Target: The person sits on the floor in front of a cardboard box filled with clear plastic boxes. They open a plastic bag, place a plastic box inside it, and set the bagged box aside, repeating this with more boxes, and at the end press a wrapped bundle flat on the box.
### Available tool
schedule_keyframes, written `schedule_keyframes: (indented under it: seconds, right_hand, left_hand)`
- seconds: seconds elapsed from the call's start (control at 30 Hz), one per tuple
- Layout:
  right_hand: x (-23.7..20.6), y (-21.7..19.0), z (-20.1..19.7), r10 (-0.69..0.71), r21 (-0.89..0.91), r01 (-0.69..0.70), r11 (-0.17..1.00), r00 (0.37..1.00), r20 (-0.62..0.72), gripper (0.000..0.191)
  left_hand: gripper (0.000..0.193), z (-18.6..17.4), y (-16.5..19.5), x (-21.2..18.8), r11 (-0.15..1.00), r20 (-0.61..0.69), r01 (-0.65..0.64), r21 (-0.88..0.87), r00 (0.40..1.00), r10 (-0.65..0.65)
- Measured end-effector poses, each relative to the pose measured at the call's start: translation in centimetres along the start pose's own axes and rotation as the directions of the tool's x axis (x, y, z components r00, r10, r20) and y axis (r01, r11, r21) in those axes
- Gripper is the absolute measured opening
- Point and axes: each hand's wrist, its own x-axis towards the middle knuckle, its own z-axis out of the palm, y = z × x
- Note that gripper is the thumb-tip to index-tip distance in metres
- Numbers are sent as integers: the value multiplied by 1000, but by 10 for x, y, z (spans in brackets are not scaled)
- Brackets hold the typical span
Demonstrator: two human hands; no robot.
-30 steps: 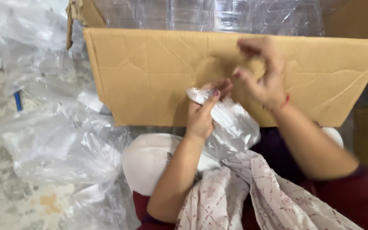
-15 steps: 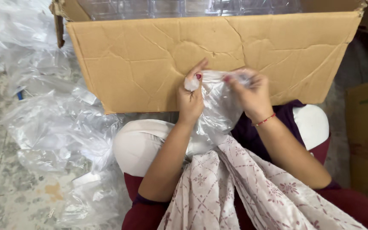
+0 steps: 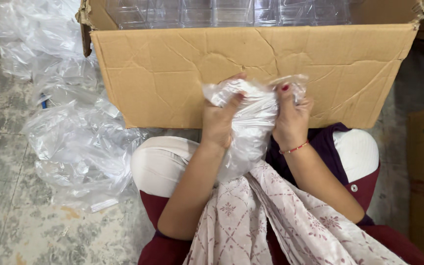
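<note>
Clear plastic bag (image 3: pixel 251 122), clenched by the left hand (image 3: pixel 218 122) and right hand (image 3: pixel 290 118) at twelve o'clock of the lap, is best kept gripped firmly near its top, clear of the cardboard box (image 3: pixel 182 68).

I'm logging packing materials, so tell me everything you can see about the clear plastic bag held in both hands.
The clear plastic bag is thin, glossy, crinkled film, see-through with whitish folds. It is bunched and gathered at the top, hanging down toward the lap over the patterned cloth. The left hand grips its upper left, the right hand its upper right. It is held in front of the cardboard box. Whether anything is inside cannot be told.
</note>
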Motion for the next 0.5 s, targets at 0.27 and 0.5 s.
schedule_keyframes:
  seconds: [0.27,0.5]
  right_hand:
    - [10,0,-13,42,106,-47,993,998,47,12]
    - [19,-13,-15,138,110,-146,983,988,74,14]
  left_hand:
    - [22,12,-2,-1,983,-56,70,-172,995,-81]
    - [29,8,-6,-1,981,171,102,-163,983,-74]
